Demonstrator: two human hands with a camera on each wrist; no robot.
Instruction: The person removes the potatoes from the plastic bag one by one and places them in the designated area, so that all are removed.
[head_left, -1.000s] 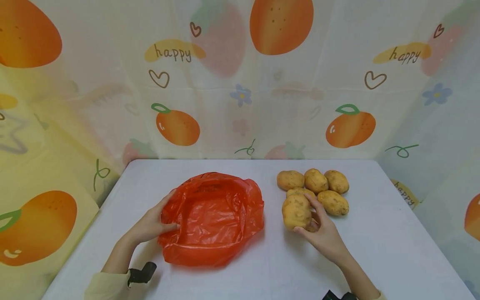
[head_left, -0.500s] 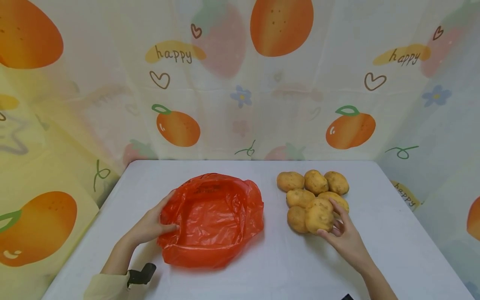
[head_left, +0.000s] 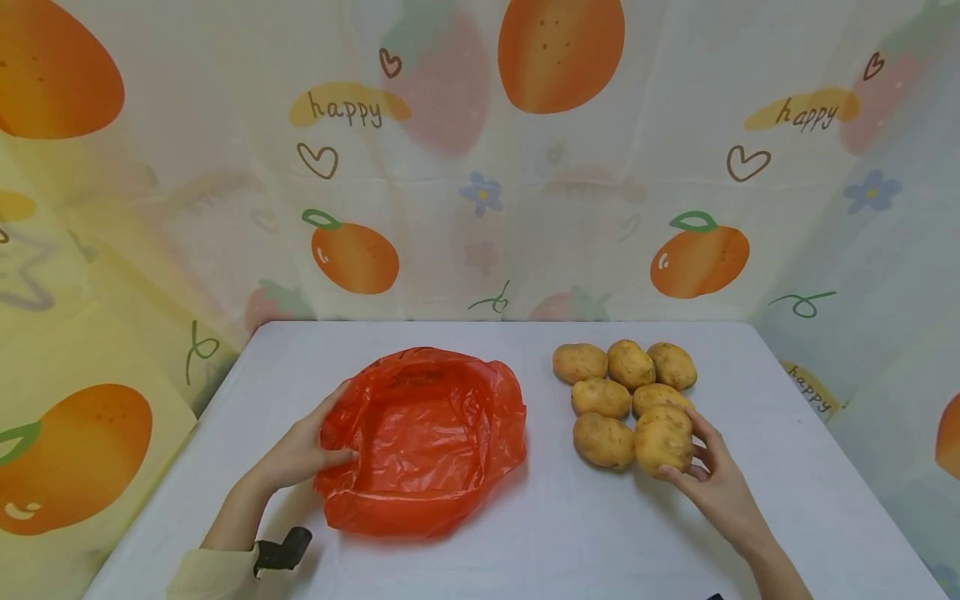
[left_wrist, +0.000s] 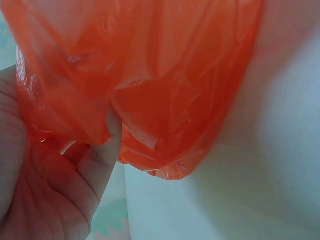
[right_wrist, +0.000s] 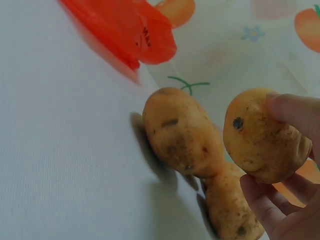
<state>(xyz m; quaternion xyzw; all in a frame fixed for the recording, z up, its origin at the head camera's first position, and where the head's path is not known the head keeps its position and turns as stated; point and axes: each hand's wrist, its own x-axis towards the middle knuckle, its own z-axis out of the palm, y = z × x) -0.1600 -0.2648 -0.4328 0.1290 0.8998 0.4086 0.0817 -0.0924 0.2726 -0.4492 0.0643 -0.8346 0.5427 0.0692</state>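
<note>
A red plastic bag (head_left: 393, 510) sits with its mouth spread wide on the left half of the table. My left hand (head_left: 300, 454) grips its left rim, thumb inside the mouth; in the left wrist view the thin plastic (left_wrist: 170, 105) hangs between thumb and fingers. On the right, my right hand (head_left: 722, 492) holds a potato (head_left: 663, 442) by its side, thumb and fingers on opposite faces. The right wrist view shows this held potato (right_wrist: 260, 142) close beside another potato (right_wrist: 182, 132). That neighbour (head_left: 603, 440) lies at the front left of the group.
Behind the held potato, several more potatoes (head_left: 580, 363) lie in rows on the white tabletop (head_left: 517, 567). A fruit-printed curtain (head_left: 480, 250) hangs at the back edge and both sides. A black strap (head_left: 283, 550) is around the left wrist.
My right hand has carried its potato rightward and slightly nearer, uncovering the potato at the group's front left. My left hand and the bag stay in place.
</note>
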